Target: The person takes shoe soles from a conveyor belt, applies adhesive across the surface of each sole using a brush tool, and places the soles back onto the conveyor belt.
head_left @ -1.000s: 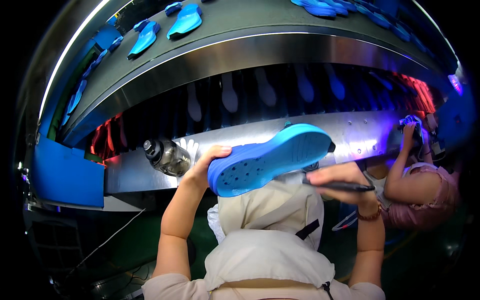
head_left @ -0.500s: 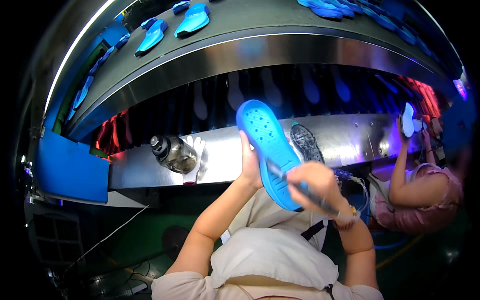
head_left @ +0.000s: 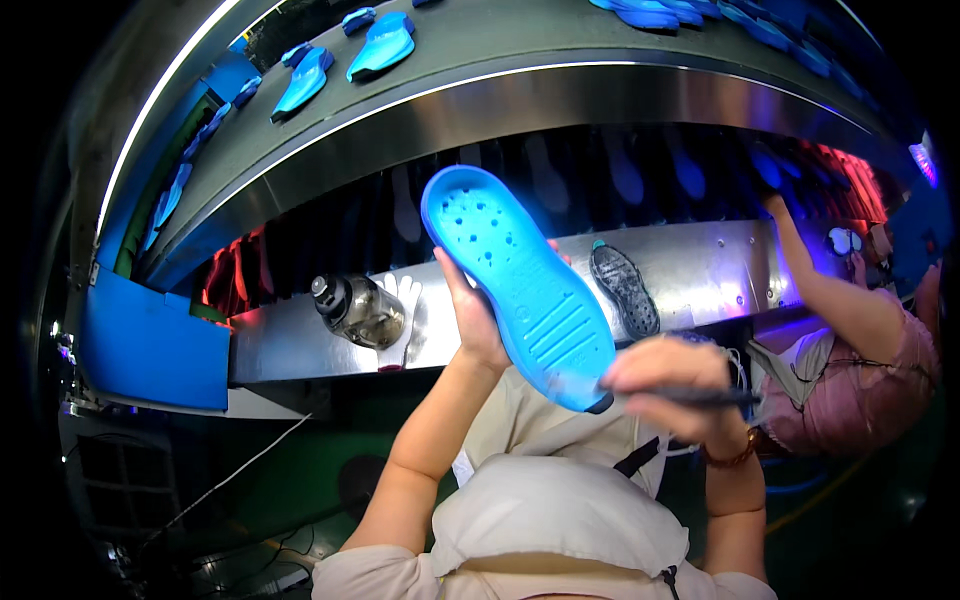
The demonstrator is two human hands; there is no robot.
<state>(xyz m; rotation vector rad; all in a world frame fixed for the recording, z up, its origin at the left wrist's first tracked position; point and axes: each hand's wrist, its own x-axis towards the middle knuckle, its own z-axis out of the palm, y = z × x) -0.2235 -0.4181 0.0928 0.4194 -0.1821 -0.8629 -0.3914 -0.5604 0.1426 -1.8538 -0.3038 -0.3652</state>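
A blue shoe sole (head_left: pixel 515 270) is tilted up in my left hand (head_left: pixel 477 322), which wraps round it from the left with fingertips showing at its far right edge. The inner face is turned to me, with small holes at the far end and ridges near the heel. My right hand (head_left: pixel 675 380), smeared by motion, is closed on a dark-handled brush (head_left: pixel 700 397). Its pale, blurred tip touches or hovers over the sole's near end; I cannot tell which.
Behind the sole, a dark perforated sole (head_left: pixel 625 288) lies on the metal ledge (head_left: pixel 700 270). A dark bottle (head_left: pixel 360 310) and a white glove (head_left: pixel 398 325) are left of it. Blue soles (head_left: pixel 385 45) rest on the conveyor belt (head_left: pixel 480 40) above. At right sits a co-worker (head_left: pixel 850 370).
The sole has tilted and shifted slightly left and up. My right hand has moved right and toward the near end with the brush. The co-worker's arm now reaches under the conveyor.
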